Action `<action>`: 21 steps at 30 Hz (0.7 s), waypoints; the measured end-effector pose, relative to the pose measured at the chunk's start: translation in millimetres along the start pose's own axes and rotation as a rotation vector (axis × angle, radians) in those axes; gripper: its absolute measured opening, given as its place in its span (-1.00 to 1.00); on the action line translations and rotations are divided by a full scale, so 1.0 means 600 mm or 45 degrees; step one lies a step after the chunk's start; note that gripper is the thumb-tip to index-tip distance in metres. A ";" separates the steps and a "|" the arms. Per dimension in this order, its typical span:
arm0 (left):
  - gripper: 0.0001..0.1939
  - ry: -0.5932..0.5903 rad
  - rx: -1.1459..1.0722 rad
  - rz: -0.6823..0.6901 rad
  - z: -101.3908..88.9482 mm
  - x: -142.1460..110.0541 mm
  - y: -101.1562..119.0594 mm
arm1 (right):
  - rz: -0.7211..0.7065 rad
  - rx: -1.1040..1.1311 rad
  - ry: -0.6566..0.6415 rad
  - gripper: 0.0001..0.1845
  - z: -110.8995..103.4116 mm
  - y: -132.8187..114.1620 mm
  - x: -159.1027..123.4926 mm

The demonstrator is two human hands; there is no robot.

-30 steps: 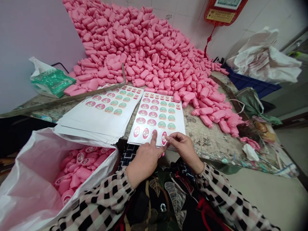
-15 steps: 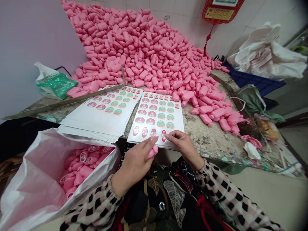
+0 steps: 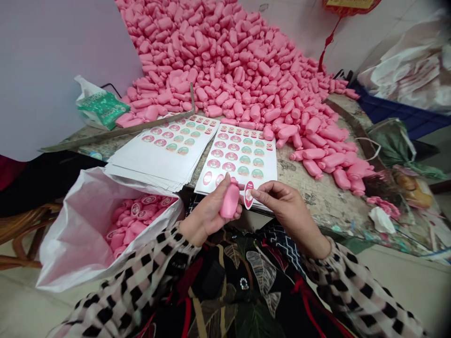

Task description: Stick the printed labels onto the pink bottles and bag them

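left hand [image 3: 208,206] wrapped around a pink bottle [image 3: 230,201], right hand [image 3: 292,206] pinching an oval sticker [image 3: 248,197] just beside it, both at the near edge of a sticker sheet [image 3: 272,170] on the worktop [image 3: 292,188], bottle pile [image 3: 225,70] behind, white bag [image 3: 79,230] at left

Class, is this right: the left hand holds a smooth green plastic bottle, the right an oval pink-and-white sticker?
The green is wrong: in the head view, the left hand holds a smooth pink plastic bottle. The right hand does hold an oval pink-and-white sticker.
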State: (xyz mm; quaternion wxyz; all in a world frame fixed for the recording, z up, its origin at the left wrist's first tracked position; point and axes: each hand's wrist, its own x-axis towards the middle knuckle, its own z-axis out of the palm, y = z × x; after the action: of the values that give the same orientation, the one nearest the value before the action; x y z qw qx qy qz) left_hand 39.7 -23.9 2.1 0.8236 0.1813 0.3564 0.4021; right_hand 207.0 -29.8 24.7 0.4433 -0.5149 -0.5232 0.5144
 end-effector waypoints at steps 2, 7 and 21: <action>-0.58 0.013 -0.125 -0.034 0.007 0.007 -0.009 | -0.036 -0.088 -0.005 -0.77 0.004 -0.002 -0.015; -0.52 -0.018 -0.192 -0.087 0.015 0.006 -0.033 | -0.067 -0.252 0.047 -0.76 0.005 0.016 -0.033; -0.45 0.019 -0.224 -0.005 0.005 0.003 -0.053 | -0.193 -0.501 -0.030 -0.78 0.010 0.044 -0.048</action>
State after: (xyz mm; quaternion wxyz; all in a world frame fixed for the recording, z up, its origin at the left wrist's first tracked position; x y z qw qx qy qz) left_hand 59.4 -41.7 -15.1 0.8345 0.1047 0.3262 0.4315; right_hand 205.4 -60.5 0.0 0.3654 -0.5449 -0.6559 0.3734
